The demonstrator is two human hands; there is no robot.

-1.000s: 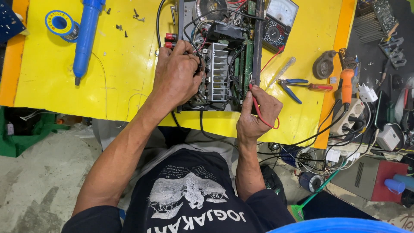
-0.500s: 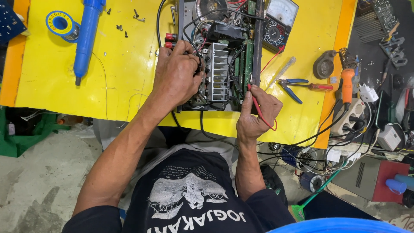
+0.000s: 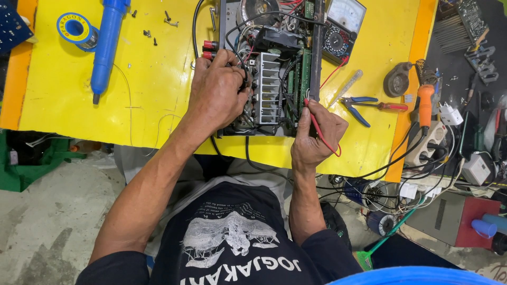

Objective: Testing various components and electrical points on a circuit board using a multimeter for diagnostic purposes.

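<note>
An opened electronic unit (image 3: 274,79) with circuit boards, a finned heat sink and wires lies on the yellow table (image 3: 153,89). My left hand (image 3: 219,92) rests on its left side, fingers curled among the black wires; what they grip is hidden. My right hand (image 3: 314,137) pinches a red test probe (image 3: 312,117) whose tip touches the board's right edge. The probe's red lead loops back toward an analog multimeter (image 3: 343,24) at the unit's far right.
A blue desoldering pump (image 3: 105,45), a solder reel (image 3: 76,29) and loose screws (image 3: 150,34) lie at left. Blue-handled pliers (image 3: 359,105), a red screwdriver (image 3: 388,106) and an orange soldering iron (image 3: 425,103) sit right, beside a power strip (image 3: 428,145) and tangled cables.
</note>
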